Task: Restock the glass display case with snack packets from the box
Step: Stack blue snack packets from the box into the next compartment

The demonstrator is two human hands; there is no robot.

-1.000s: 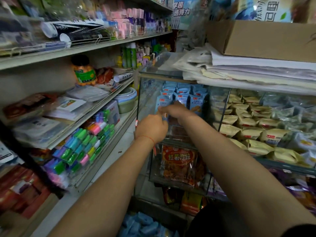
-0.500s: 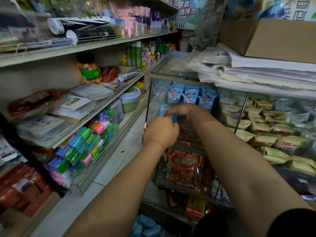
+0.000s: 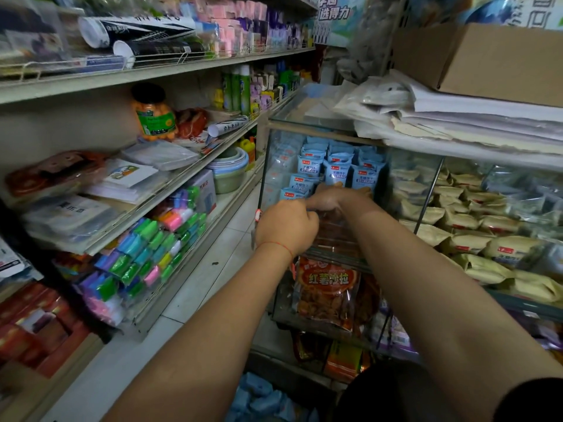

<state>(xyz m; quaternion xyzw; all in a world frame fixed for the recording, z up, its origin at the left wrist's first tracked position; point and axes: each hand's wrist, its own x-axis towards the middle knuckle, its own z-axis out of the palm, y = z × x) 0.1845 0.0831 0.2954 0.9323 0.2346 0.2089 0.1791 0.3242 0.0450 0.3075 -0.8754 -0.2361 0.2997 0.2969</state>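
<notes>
Partway through restocking, a person reaches both bare arms into the upper left compartment of a glass display case (image 3: 323, 124). Rows of blue snack packets (image 3: 338, 170) already stand upright at the back of that compartment, several deep, so a good share of the filling looks done. The front of the shelf, beneath the hands, looks less full, though the hands hide most of it.

The left hand (image 3: 286, 226) is at the compartment's front edge with its fingers curled; whether its grip holds a packet cannot be told from this angle. The right hand (image 3: 338, 197) reaches further in, its fingers resting against the front blue packets, apparently settling one into line; whether its grip is clamped on a packet or only pressing cannot be told either.

At the bottom of the view, near the floor, more blue packets (image 3: 262, 397) lie in a heap, presumably in the supply box, whose walls are hardly visible. Judging by that heap, several more rounds remain.

To the right, a neighbouring compartment is packed with tan packets (image 3: 475, 242). Below, an orange bag (image 3: 327, 292) stands on the lower shelf. A cardboard box (image 3: 487, 59) sits on papers atop the case.
</notes>
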